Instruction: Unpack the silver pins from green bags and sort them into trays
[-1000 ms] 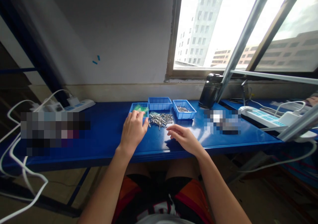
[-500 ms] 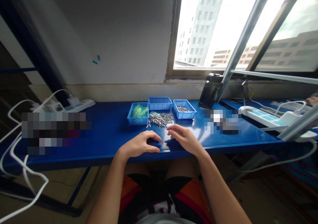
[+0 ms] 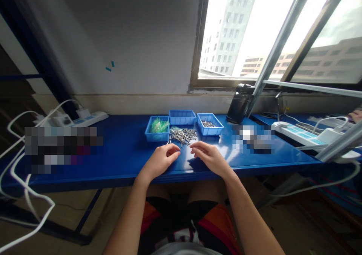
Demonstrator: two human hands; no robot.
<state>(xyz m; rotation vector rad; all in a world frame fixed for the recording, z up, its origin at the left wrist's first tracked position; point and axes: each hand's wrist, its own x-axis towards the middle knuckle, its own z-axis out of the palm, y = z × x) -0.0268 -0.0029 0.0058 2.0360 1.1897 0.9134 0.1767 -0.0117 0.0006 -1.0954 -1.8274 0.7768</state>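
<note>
Left hand's shift: since the earlier frame, the left hand moves slightly farther over the table and curls its fingers more; the right hand stays in place.
Left grip: released; the thumb stands apart from the forefinger, with nothing seen between them.
Right grip: also released, fingers loosely bent and no object visible in them.
Metal fasteners: the loose pile lies on the table just beyond both hands, between the left tray and the right tray; whether they are screws or nails is too small to tell.
Far tray: the blue far tray stands behind the pile.
Right tray's load: more slim fasteners lie inside.
Green plastic: a crumpled green bundle fills the left tray; it looks light and soft, best pinched by a raised fold.
Fastener handling: each piece is probably light, stiff and hardly fragile, but its smooth shank may roll or slip.
Fastener hold: thumb and forefinger across the mid-shank, starting with strays at the near edge, where fewer tangle.
</note>
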